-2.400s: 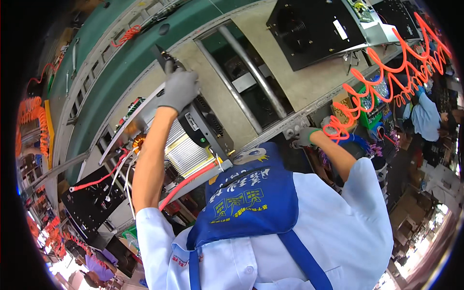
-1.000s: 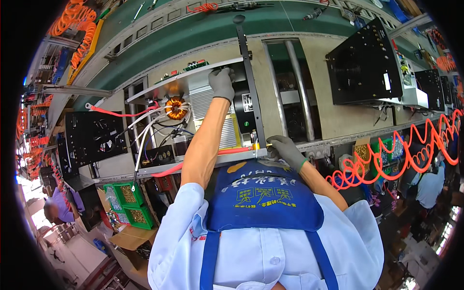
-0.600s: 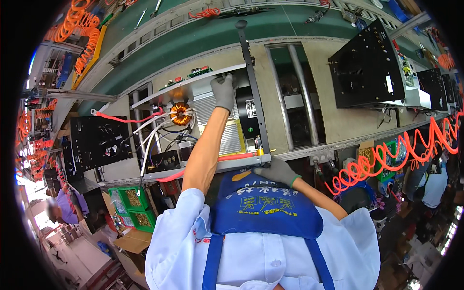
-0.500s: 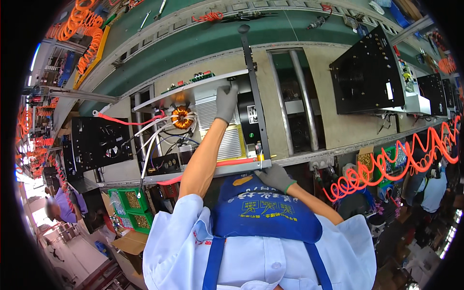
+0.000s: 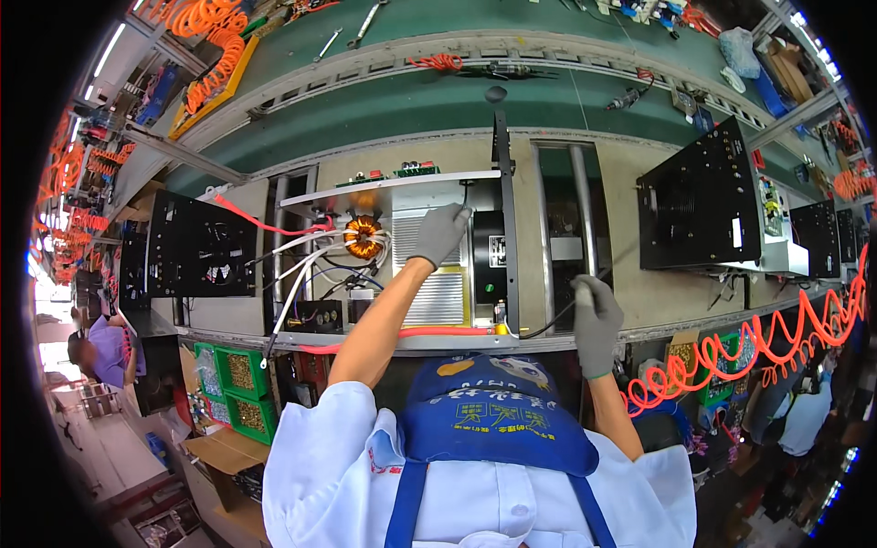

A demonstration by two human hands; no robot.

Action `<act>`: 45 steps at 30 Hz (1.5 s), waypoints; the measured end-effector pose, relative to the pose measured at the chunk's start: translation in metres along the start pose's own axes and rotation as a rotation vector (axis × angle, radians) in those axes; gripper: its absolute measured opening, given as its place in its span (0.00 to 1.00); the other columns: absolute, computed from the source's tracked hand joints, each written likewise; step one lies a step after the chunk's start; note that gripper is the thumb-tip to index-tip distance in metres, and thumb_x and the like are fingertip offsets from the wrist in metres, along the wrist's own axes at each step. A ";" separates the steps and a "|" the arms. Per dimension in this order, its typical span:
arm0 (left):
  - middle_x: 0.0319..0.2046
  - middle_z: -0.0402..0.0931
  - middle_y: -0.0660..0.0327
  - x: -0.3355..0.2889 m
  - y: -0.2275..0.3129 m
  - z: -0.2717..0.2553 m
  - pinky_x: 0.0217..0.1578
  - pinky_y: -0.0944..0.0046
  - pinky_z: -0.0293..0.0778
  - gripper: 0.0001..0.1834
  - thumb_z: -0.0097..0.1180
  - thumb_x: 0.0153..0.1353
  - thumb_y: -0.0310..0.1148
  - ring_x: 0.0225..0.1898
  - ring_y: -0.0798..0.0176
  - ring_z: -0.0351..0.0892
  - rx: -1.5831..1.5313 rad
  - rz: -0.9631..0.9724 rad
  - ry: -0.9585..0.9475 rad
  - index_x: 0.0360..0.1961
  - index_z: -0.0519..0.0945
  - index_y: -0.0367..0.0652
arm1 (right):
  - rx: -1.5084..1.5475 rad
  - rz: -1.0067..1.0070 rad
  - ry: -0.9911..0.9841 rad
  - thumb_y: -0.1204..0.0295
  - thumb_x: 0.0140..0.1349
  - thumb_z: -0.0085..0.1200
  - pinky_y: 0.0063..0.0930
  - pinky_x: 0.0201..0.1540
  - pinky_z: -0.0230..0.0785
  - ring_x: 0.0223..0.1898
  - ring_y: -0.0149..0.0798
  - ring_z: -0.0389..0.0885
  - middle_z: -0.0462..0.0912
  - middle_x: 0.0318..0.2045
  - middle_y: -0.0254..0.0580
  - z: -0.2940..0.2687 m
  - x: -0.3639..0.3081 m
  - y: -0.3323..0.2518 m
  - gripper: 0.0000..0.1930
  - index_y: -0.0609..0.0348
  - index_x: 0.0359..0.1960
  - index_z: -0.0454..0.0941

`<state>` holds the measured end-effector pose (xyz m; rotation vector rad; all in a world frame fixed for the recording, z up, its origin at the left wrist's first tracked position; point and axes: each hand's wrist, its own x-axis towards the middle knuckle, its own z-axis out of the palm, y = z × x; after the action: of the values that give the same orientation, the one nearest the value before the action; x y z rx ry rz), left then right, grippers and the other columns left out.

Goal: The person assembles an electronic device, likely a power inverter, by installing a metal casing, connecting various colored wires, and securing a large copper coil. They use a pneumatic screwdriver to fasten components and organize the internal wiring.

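Head view: an open metal unit (image 5: 511, 247) sits on the pale bench (image 5: 619, 210), just ahead of the person, with both gloved hands at work on it. Inside, at the left, is a copper-wound coil (image 5: 364, 237) among white cables (image 5: 294, 290); right of that lies a silver finned heat sink (image 5: 434, 301), and a black cylinder (image 5: 490, 258) stands against the right wall. A red cable (image 5: 429, 331) runs along the near edge. The left hand (image 5: 445, 236) is over the far part of the heat sink, fingers bent and close together beside a dark lead (image 5: 467, 194); whether it grips that lead cannot be told. Right of the unit and apart from it, the right hand (image 5: 598, 320) has its fingers curled in, pinching a black cord (image 5: 548, 324) that extends from the unit's near right corner.
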<state>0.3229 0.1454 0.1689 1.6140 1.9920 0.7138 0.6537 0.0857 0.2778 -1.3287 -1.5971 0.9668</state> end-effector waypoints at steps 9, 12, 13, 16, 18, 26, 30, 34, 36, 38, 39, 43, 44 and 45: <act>0.37 0.79 0.54 -0.036 0.087 -0.046 0.34 0.58 0.78 0.34 0.30 0.77 0.59 0.35 0.60 0.80 -1.528 -0.530 -0.121 0.59 0.71 0.37 | -0.317 -0.178 -0.726 0.70 0.67 0.50 0.48 0.44 0.75 0.42 0.56 0.83 0.84 0.37 0.55 0.070 -0.012 -0.053 0.10 0.59 0.42 0.83; 0.35 0.80 0.55 -0.038 0.062 -0.039 0.31 0.61 0.76 0.31 0.33 0.77 0.56 0.29 0.62 0.78 -1.739 -0.677 0.135 0.60 0.71 0.38 | -0.268 -0.103 -0.814 0.69 0.67 0.50 0.49 0.44 0.75 0.40 0.57 0.83 0.84 0.34 0.56 0.074 -0.027 -0.058 0.11 0.60 0.40 0.84; 0.31 0.78 0.59 -0.040 0.053 -0.036 0.25 0.64 0.73 0.25 0.38 0.77 0.48 0.24 0.67 0.74 -1.566 -0.624 0.178 0.57 0.74 0.37 | -0.245 -0.104 -0.836 0.69 0.67 0.50 0.49 0.43 0.75 0.39 0.58 0.84 0.84 0.33 0.56 0.075 -0.033 -0.057 0.11 0.60 0.40 0.84; 0.25 0.76 0.61 -0.043 0.049 -0.030 0.19 0.66 0.68 0.19 0.41 0.76 0.40 0.20 0.69 0.71 -1.050 -0.482 -0.040 0.50 0.78 0.36 | -0.218 -0.159 -0.928 0.67 0.67 0.50 0.50 0.42 0.75 0.36 0.59 0.84 0.85 0.31 0.55 0.073 -0.039 -0.056 0.12 0.60 0.39 0.84; 0.22 0.73 0.63 -0.042 0.055 -0.022 0.16 0.68 0.64 0.17 0.42 0.73 0.35 0.16 0.70 0.68 -0.924 -0.482 -0.142 0.45 0.82 0.35 | -0.228 -0.166 -0.998 0.67 0.67 0.50 0.51 0.42 0.76 0.36 0.59 0.84 0.85 0.31 0.55 0.074 -0.039 -0.056 0.12 0.59 0.39 0.84; 0.18 0.68 0.64 -0.025 0.047 -0.011 0.14 0.66 0.59 0.16 0.43 0.70 0.32 0.14 0.71 0.64 -0.919 -0.611 -0.205 0.39 0.81 0.31 | -0.298 -0.103 -1.168 0.68 0.65 0.49 0.48 0.46 0.75 0.39 0.58 0.84 0.85 0.33 0.56 0.081 -0.009 -0.071 0.12 0.60 0.36 0.84; 0.17 0.66 0.65 -0.027 0.042 -0.015 0.14 0.67 0.57 0.15 0.44 0.70 0.32 0.13 0.72 0.61 -0.894 -0.593 -0.196 0.38 0.80 0.31 | -0.246 -0.086 -1.204 0.68 0.65 0.49 0.48 0.47 0.76 0.39 0.57 0.84 0.85 0.34 0.55 0.083 -0.006 -0.066 0.12 0.61 0.36 0.84; 0.17 0.66 0.66 -0.026 0.046 -0.017 0.14 0.66 0.58 0.16 0.44 0.71 0.34 0.13 0.72 0.61 -0.844 -0.510 -0.176 0.38 0.80 0.32 | -0.210 -0.101 -1.209 0.67 0.65 0.49 0.47 0.47 0.76 0.40 0.56 0.85 0.86 0.35 0.54 0.088 0.001 -0.059 0.12 0.60 0.37 0.85; 0.17 0.67 0.66 -0.021 0.046 -0.015 0.14 0.66 0.60 0.16 0.45 0.71 0.34 0.13 0.71 0.62 -0.819 -0.488 -0.147 0.38 0.80 0.32 | -0.213 -0.091 -1.226 0.67 0.66 0.49 0.47 0.48 0.75 0.40 0.56 0.85 0.86 0.35 0.53 0.088 0.007 -0.062 0.13 0.60 0.39 0.85; 0.18 0.69 0.64 -0.018 0.030 -0.002 0.16 0.65 0.63 0.16 0.45 0.70 0.34 0.14 0.70 0.65 -0.672 -0.403 -0.041 0.38 0.81 0.33 | -0.250 -0.073 -1.279 0.67 0.66 0.49 0.47 0.48 0.75 0.41 0.55 0.85 0.86 0.35 0.53 0.091 0.018 -0.065 0.13 0.59 0.42 0.85; 0.18 0.70 0.64 -0.015 0.028 0.001 0.16 0.65 0.65 0.16 0.46 0.70 0.34 0.15 0.70 0.66 -0.600 -0.355 0.004 0.38 0.81 0.33 | -0.263 -0.076 -1.292 0.67 0.66 0.49 0.47 0.48 0.75 0.41 0.55 0.85 0.86 0.35 0.53 0.092 0.023 -0.065 0.14 0.59 0.43 0.84; 0.22 0.76 0.53 -0.010 0.011 0.014 0.26 0.58 0.72 0.17 0.47 0.68 0.36 0.22 0.58 0.75 -0.460 -0.396 -0.002 0.35 0.82 0.32 | -0.305 -0.184 -1.197 0.66 0.67 0.49 0.48 0.49 0.76 0.39 0.57 0.84 0.85 0.34 0.54 0.097 0.050 -0.062 0.14 0.58 0.45 0.84; 0.25 0.78 0.47 -0.008 0.001 0.023 0.32 0.51 0.73 0.17 0.47 0.67 0.37 0.27 0.48 0.78 -0.445 -0.438 -0.012 0.34 0.82 0.32 | -0.312 -0.236 -1.136 0.66 0.67 0.49 0.48 0.49 0.76 0.39 0.57 0.84 0.85 0.33 0.54 0.100 0.062 -0.060 0.14 0.58 0.46 0.83; 0.28 0.80 0.40 -0.002 -0.002 0.030 0.39 0.45 0.75 0.18 0.47 0.66 0.38 0.32 0.38 0.81 -0.430 -0.467 -0.029 0.33 0.81 0.32 | -0.306 -0.236 -1.049 0.65 0.67 0.50 0.48 0.48 0.76 0.42 0.57 0.84 0.85 0.39 0.53 0.102 0.080 -0.054 0.14 0.57 0.47 0.83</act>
<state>0.3414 0.1456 0.1445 0.8675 1.9233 0.8472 0.5322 0.1512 0.2998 -0.7713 -2.6973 1.4152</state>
